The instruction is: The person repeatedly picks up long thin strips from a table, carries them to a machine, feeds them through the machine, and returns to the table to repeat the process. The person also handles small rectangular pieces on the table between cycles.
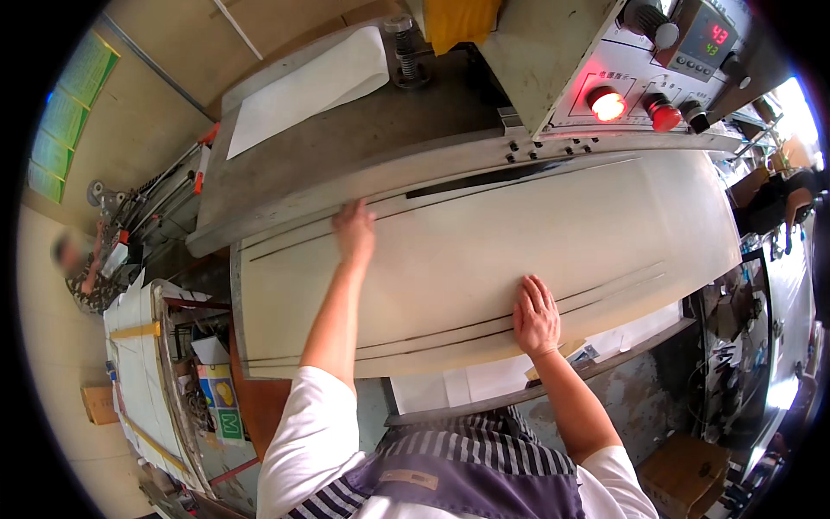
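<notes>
A wide cream-coloured board (450, 251) lies before me, with thin dark strips (467, 332) running lengthwise along its near side and more thin dark strips (294, 246) along its far side. My left hand (354, 232) reaches to the far strips, its fingers bent and drawn together on them. Whatever is between those fingertips is too small to make out. Flat on the near right part of the board rests my right hand (538, 318), fingers stretched out beside the ends of the near strips. A black band (484, 179) shows at the far edge.
Behind the board stands a heavy metal press (346, 143) with a white sheet (311, 86) on top. A control box (640, 82) with a lit red lamp rises at the far right. A cart (143, 363) stands left; a cardboard box (687, 471) sits lower right. Another person (91, 272) is far left.
</notes>
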Demonstrator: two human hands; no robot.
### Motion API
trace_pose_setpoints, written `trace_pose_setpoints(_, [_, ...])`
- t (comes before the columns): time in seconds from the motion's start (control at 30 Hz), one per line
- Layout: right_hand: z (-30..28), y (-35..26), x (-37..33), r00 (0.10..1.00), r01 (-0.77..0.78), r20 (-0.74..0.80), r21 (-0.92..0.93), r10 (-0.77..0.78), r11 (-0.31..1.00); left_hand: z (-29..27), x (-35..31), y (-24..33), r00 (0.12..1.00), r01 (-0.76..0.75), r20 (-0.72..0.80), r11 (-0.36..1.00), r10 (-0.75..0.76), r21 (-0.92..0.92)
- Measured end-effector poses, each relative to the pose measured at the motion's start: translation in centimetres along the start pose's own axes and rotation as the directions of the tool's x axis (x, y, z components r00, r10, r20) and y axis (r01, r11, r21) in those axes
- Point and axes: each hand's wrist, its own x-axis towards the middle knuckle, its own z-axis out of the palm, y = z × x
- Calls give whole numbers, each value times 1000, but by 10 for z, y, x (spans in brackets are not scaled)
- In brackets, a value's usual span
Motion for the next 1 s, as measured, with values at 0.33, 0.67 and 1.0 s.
trace_pose_setpoints(0.33, [-1,0,1,1000,11,-12,4,-11,1000,-19,45,-156,922,246,336,962,-195,-117])
trace_pose_setpoints(0.67, [-6,0,3,999,35,-38,9,-34,999,-16,46,-187,918,217,367,965,-150,-147])
trace_pose_setpoints(1.0, [-4,-4,5,999,27,-45,13,-27,1000,-7,35,-187,983,159,163,843,-87,-514])
